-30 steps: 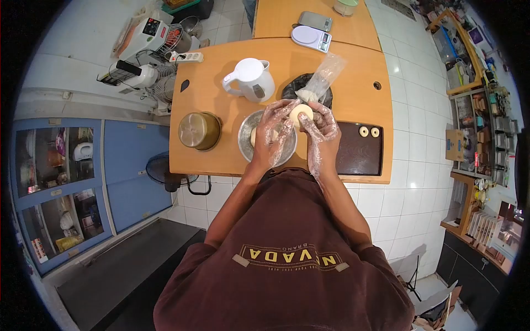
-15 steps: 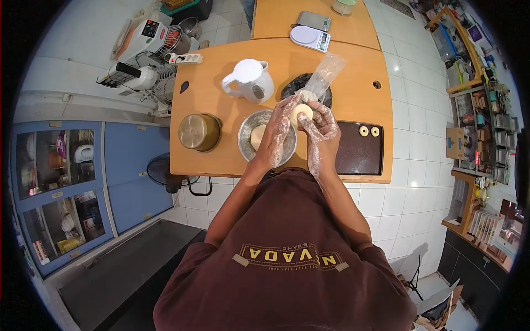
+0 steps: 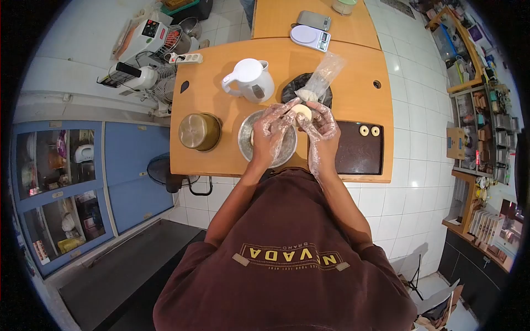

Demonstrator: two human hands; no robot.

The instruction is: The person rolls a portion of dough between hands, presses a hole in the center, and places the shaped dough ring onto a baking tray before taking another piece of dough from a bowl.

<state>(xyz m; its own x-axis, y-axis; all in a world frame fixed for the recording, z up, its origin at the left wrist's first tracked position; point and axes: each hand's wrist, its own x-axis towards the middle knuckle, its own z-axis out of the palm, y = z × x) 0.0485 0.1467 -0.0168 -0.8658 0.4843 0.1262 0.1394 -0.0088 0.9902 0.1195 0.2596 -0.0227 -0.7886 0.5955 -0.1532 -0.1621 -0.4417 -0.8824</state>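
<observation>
Over the wooden counter, the floury left hand and right hand, half curled, hold one pale dough piece.

Dough piece: is showing pale cream. Left hand, right hand: are bearing patchy white. Dough rings, right: are showing cream against a dark brown tray. Worktop: is displaying orange-brown. Kettle, far: is showing white. Shirt, near: is displaying maroon with yellow lettering. Cabinet, left: is showing blue. Floor: is bearing a white tile grid.
</observation>
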